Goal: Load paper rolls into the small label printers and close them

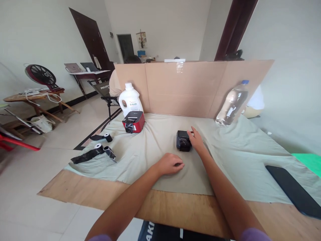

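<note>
A small black box-shaped device (184,141), seemingly a portable printer, stands on the pale green cloth (160,134). My right hand (196,140) is at its right side, fingers stretched and touching its edge. My left hand (171,164) rests on the cloth in front of the device, apart from it, with fingers curled in and nothing visible in them. Farther left is a red and black device (133,122) with dark film at its front. Near the cloth's left edge lie several small rolls, among them a black roll (107,137) and a partly unwound roll (98,148).
A white jug (131,100) stands behind the red device. A cardboard panel (183,90) closes off the back, with a clear bottle (233,103) leaning at its right. A dark phone (293,189) lies at the right, near the wooden board's edge (175,201).
</note>
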Tool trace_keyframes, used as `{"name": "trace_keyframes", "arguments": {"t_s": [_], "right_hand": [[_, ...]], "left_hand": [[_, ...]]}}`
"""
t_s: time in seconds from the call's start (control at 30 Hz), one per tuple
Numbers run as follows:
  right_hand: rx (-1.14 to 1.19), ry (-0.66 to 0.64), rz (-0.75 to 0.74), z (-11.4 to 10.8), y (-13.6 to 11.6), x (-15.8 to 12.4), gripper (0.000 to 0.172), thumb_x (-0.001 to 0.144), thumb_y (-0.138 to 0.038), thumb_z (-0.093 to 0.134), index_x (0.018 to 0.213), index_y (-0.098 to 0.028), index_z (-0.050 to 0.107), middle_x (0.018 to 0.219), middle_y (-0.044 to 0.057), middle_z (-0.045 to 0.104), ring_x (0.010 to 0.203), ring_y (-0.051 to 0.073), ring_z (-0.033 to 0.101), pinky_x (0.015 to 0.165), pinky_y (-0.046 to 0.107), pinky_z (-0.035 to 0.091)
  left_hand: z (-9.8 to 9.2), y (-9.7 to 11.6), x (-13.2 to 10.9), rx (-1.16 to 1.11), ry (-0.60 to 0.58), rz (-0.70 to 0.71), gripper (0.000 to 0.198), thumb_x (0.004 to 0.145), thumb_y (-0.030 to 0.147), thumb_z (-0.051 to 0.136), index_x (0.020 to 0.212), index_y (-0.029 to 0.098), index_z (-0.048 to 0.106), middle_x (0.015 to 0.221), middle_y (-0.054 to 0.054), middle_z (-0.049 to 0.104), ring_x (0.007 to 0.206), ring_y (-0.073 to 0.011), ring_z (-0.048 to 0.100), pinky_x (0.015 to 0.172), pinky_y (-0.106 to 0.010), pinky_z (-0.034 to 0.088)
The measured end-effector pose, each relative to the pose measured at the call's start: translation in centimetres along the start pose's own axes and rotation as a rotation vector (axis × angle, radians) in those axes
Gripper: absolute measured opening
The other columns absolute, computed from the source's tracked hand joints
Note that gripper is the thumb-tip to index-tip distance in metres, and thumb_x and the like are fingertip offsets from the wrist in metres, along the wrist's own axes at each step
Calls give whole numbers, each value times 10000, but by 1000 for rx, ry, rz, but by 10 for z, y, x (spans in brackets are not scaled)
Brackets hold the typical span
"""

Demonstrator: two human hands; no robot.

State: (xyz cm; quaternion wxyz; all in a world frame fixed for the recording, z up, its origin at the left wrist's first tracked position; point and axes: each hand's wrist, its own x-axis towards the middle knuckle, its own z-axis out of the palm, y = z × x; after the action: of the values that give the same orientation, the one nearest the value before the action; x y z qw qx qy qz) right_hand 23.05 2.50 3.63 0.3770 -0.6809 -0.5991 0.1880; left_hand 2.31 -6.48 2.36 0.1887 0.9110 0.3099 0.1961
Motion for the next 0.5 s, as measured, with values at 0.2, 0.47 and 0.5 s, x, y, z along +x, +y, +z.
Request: {"name": "trace_keyframes", "arguments": {"t_s": [0.2, 0.47, 0.5], "right_hand": [[186, 78, -34, 22, 34, -1, 716, 954, -592, 261, 1409, -117, 544, 1403, 160, 594, 1295, 266, 551, 1106, 410, 400], [185, 63, -26, 22, 34, 1, 750, 965, -623, 207, 1443, -131, 510, 1433, 151, 572, 1331, 268, 531, 1128, 429, 385], [184, 62, -27, 23, 35, 1, 751, 965, -624, 201, 1443, -134, 509, 1439, 147, 567, 1339, 265, 524, 1133, 428, 380]], "left_hand": [[-19, -33, 14, -220, 333, -369, 215, 911, 369, 546, 934, 257, 728, 941, -37, 744, 821, -182, 657, 772, -274, 481], [-44, -61, 93, -728, 279, -821, 166, 732, 302, 759, 749, 157, 679, 703, -67, 718, 602, -179, 647, 525, -243, 437], [-46, -62, 98, -739, 259, -829, 171, 728, 298, 765, 733, 152, 675, 689, -73, 714, 600, -182, 653, 513, -238, 427]]}}
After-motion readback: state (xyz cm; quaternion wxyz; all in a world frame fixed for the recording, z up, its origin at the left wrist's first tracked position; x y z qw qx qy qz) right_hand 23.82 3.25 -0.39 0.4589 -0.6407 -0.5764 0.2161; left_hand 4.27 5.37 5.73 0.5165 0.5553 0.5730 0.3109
